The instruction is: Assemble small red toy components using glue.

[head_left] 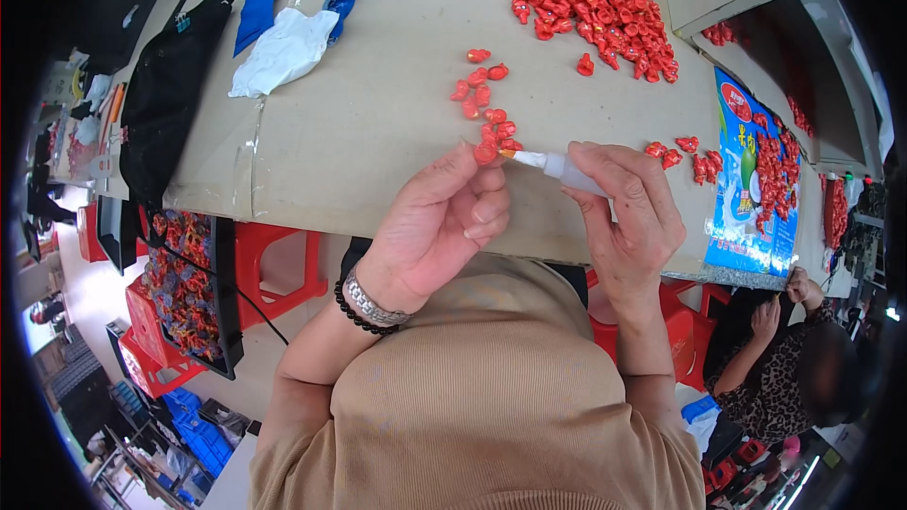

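Apparently for steadiness, the left hand (430,231) pinched a small, glossy red plastic-looking piece (485,153) beside the narrow-tipped white plastic bottle (573,174) that the right hand (627,215) gripped.

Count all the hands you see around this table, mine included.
4: your left hand pinching a red piece, your right hand holding a squeeze bottle, and two hands of a co-worker near the blue sheet at right. Others may be hidden.

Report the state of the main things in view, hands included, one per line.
Left hand, closed on a small red piece
Right hand, closed around a white bottle
White bottle, held sideways, tip at the held piece
Red heap, loose
White wrapper, crumpled
Black tray, filled
Blue sheet, partly covered
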Demonstrator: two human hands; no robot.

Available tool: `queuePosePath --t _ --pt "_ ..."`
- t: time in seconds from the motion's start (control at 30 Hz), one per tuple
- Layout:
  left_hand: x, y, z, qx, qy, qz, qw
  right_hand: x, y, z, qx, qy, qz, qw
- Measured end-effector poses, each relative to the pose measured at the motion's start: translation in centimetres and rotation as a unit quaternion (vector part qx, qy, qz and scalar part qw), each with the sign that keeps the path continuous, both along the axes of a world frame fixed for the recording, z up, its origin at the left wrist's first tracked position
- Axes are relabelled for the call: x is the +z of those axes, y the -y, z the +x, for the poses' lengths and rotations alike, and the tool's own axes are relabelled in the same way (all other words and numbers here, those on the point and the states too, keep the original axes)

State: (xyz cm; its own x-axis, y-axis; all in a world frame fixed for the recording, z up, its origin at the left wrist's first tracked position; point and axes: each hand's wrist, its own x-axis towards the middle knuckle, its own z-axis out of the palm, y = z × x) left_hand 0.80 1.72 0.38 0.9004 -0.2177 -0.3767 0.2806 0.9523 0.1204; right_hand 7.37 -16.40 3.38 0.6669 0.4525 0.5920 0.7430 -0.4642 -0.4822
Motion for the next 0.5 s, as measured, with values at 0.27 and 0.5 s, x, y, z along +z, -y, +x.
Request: queuePosePath --t 0.27,0.5 --pt "-0.25 -0.06 -0.03 -0.010 0.015 0.008 1.000 -0.01 -0.07 -0.03 -0.001 -0.002 -0.007 1.000" --pt "0.03 -0.05 0.03 0.000 0.008 -0.002 1.000 0.10 0.18 0.05 -0.011 0.005 -0.007 1.000"
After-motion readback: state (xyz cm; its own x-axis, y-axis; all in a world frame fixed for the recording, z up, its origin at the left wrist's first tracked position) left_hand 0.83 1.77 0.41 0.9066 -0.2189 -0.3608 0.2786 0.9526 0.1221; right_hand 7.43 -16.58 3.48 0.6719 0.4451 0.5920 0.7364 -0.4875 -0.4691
